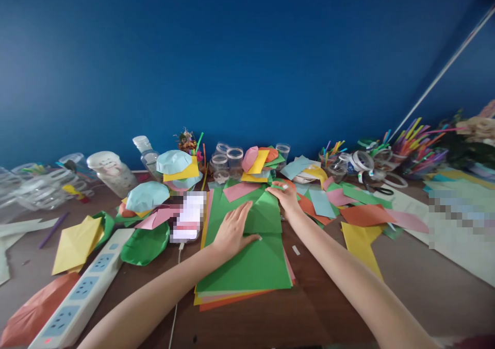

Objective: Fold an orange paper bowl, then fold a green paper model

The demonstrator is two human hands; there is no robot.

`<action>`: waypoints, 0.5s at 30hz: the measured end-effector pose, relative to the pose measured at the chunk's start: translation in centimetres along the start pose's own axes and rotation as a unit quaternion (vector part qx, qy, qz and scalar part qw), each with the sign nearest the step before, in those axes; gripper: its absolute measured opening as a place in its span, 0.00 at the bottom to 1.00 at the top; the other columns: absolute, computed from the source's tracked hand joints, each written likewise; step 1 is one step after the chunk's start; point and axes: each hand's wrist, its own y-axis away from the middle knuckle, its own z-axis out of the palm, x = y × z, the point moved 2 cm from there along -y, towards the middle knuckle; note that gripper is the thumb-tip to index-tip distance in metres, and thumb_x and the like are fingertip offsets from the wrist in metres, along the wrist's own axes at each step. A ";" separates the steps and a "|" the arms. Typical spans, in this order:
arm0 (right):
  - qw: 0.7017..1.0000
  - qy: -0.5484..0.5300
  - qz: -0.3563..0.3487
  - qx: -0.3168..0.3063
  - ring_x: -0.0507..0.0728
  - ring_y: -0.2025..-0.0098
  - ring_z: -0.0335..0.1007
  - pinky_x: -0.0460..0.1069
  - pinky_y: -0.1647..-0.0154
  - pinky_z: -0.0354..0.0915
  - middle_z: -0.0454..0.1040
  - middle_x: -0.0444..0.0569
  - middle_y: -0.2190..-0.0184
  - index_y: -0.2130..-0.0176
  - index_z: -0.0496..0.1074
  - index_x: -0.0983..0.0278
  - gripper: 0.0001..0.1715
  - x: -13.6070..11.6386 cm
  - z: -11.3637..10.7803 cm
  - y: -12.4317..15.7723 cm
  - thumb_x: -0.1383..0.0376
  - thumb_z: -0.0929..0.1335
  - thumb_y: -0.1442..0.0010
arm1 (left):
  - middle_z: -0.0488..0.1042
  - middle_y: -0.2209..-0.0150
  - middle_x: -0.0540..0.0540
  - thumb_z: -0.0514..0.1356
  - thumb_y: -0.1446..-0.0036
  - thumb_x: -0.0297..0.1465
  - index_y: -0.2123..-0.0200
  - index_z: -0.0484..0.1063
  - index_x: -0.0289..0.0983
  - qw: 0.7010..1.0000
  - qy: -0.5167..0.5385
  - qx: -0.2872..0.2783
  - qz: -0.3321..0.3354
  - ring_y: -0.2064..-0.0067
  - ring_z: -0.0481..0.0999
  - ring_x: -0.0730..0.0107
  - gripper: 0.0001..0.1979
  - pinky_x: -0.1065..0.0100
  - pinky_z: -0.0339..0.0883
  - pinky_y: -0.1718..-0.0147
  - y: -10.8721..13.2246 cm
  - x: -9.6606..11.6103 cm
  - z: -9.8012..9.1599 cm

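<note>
A stack of coloured paper with a green sheet on top lies on the brown table in front of me. A smaller folded green piece rests on its far part. My left hand lies flat on the green paper, fingers stretched out, pressing the folded piece's left edge. My right hand reaches farther out, fingers curled down on the folded piece's top right corner.
Loose coloured sheets and folded paper shapes litter the table. A white power strip lies at the left, a phone beside the stack. Clear plastic cups, tape rolls and coloured straws line the back by the blue wall.
</note>
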 end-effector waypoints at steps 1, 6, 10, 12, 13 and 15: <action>1.000 -0.004 0.010 0.001 0.57 0.72 0.73 0.49 0.70 0.67 0.76 0.42 0.79 0.68 0.67 0.61 0.25 0.1 0.1 0.1 0.62 0.76 0.68 | 0.60 0.43 0.38 0.61 0.52 0.46 0.38 0.41 0.39 1.000 0.002 -0.002 0.002 0.44 0.61 0.54 0.45 0.55 0.57 0.48 0.0 -0.1 0.1; 0.999 -0.003 0.037 0.002 0.57 0.74 0.73 0.49 0.73 0.66 0.76 0.42 0.78 0.67 0.66 0.61 0.25 0.4 0.1 0.2 0.63 0.75 0.66 | 0.67 0.49 0.40 0.60 0.50 0.45 0.39 0.43 0.40 1.000 0.012 0.001 0.012 0.49 0.66 0.55 0.41 0.54 0.57 0.49 0.0 -0.2 0.0; 1.000 0.010 0.027 -0.002 0.57 0.74 0.73 0.49 0.73 0.66 0.76 0.42 0.78 0.66 0.65 0.61 0.25 0.3 0.1 0.3 0.62 0.75 0.66 | 0.66 0.48 0.39 0.58 0.47 0.43 0.40 0.47 0.38 0.999 0.036 0.005 0.009 0.48 0.66 0.56 0.35 0.54 0.57 0.48 0.0 -0.1 -0.2; 1.000 0.012 0.021 -0.007 0.57 0.74 0.73 0.49 0.73 0.66 0.76 0.42 0.78 0.66 0.65 0.60 0.25 0.2 0.2 0.4 0.61 0.75 0.64 | 0.66 0.47 0.39 0.55 0.44 0.41 0.43 0.51 0.38 0.998 0.057 0.003 -0.001 0.47 0.66 0.56 0.29 0.55 0.59 0.49 0.1 -0.1 -0.4; 1.000 0.013 0.018 -0.011 0.57 0.75 0.73 0.49 0.73 0.66 0.76 0.42 0.78 0.65 0.65 0.60 0.25 0.1 0.2 0.5 0.60 0.74 0.63 | 0.66 0.47 0.39 0.54 0.42 0.40 0.45 0.53 0.38 0.998 0.069 0.001 -0.009 0.47 0.66 0.57 0.24 0.56 0.60 0.50 0.1 0.0 -0.4; 1.000 0.014 0.009 -0.021 0.57 0.75 0.73 0.50 0.73 0.66 0.75 0.43 0.78 0.65 0.64 0.60 0.25 -0.1 0.3 0.6 0.58 0.74 0.62 | 0.66 0.47 0.40 0.51 0.40 0.38 0.50 0.57 0.38 0.995 0.094 -0.004 -0.025 0.48 0.67 0.58 0.17 0.58 0.62 0.52 0.1 0.0 -0.6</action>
